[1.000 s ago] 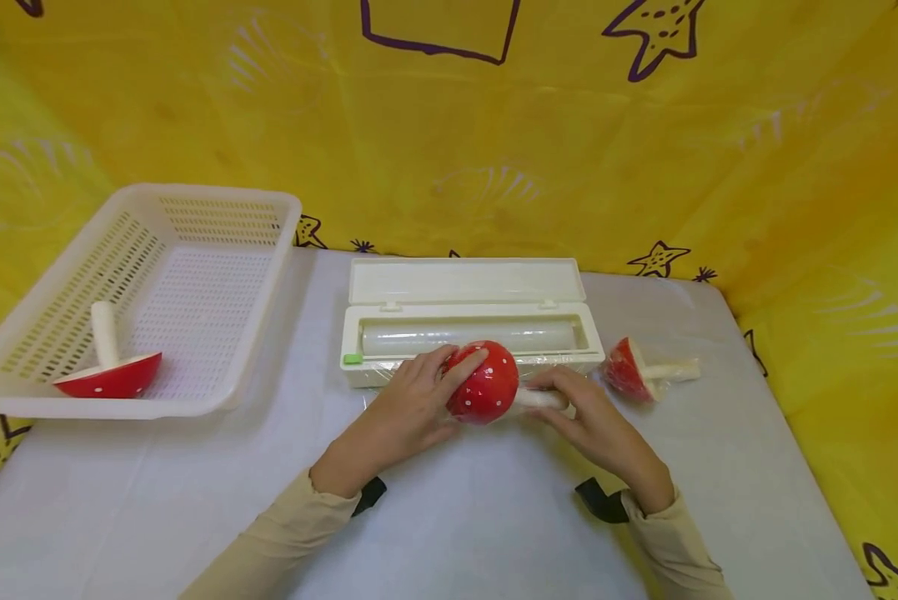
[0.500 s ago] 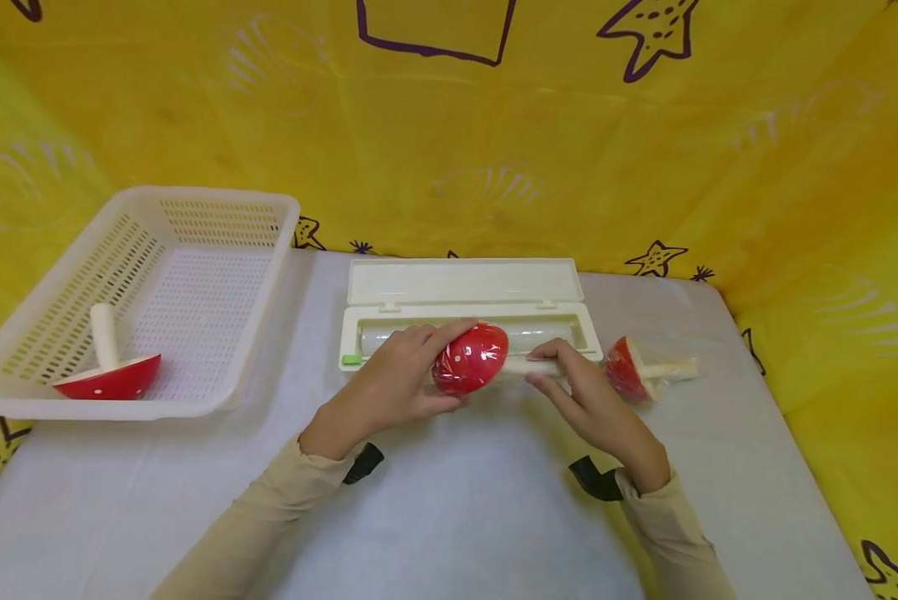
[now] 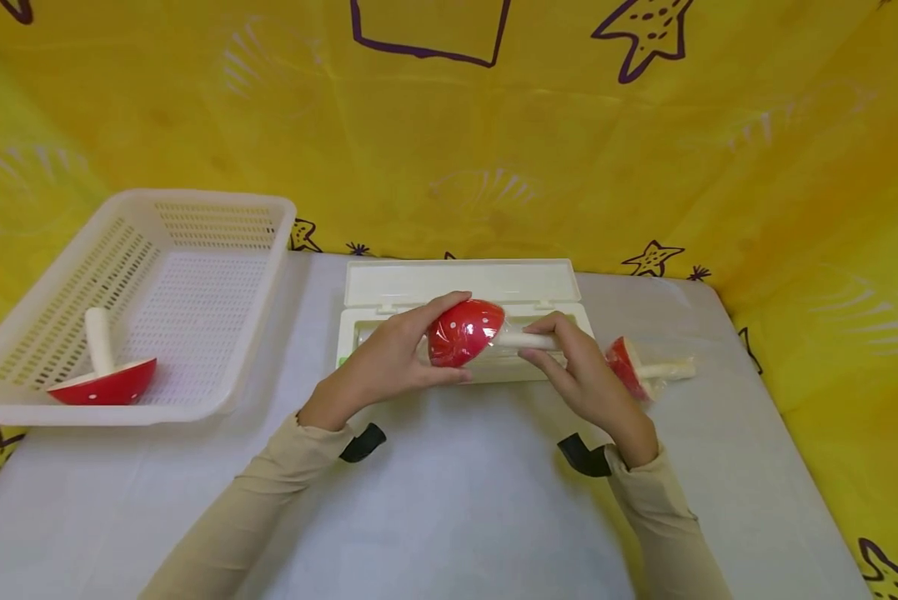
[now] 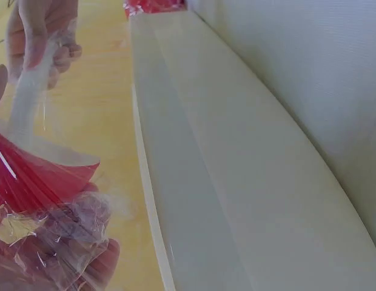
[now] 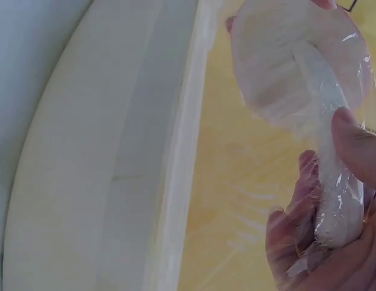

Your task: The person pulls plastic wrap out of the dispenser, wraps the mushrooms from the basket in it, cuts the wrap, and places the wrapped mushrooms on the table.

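Held up over the front of a cling film box (image 3: 464, 282) is a toy mushroom (image 3: 467, 332) with a red, white-dotted cap and a white stem. Clear film covers it, bunched and wrinkled around the cap in the left wrist view. My left hand (image 3: 384, 357) grips the cap, thumb and fingers on either side. The right hand (image 3: 589, 379) pinches the film-covered stem (image 5: 333, 145) near its end. In the head view, the two hands hide much of the film roll inside the box.
A white plastic basket (image 3: 264, 308) at the left holds another red-capped mushroom (image 3: 107, 383), stem up. To the right of the box lies a film-wrapped mushroom (image 3: 629, 367) on its side. A yellow patterned cloth (image 3: 449, 125) hangs behind the white-covered table (image 3: 449, 517).
Both hands have raised the mushroom from the box's front edge, and it has turned so the cap tilts to the left. Film that stretched at the box front now clings round the cap.
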